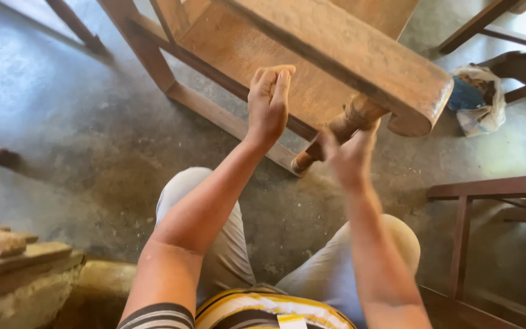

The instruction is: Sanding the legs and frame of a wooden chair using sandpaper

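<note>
A brown wooden chair [348, 45] stands in front of me, its thick curved armrest running across the top of the view. My left hand [268, 105] rests against the wooden seat with fingers pressed together and holds nothing that I can see. My right hand [349, 153] is wrapped around the turned post [342, 125] under the armrest; the hand is blurred, and I cannot tell if something lies between palm and post.
Grey concrete floor [62, 122] dusted with sawdust. Wood offcuts [1, 244] stacked at the lower left. A crumpled bag [479, 100] lies at the upper right. Dark wooden furniture frames [494, 189] stand on the right. My knees [214, 201] are below.
</note>
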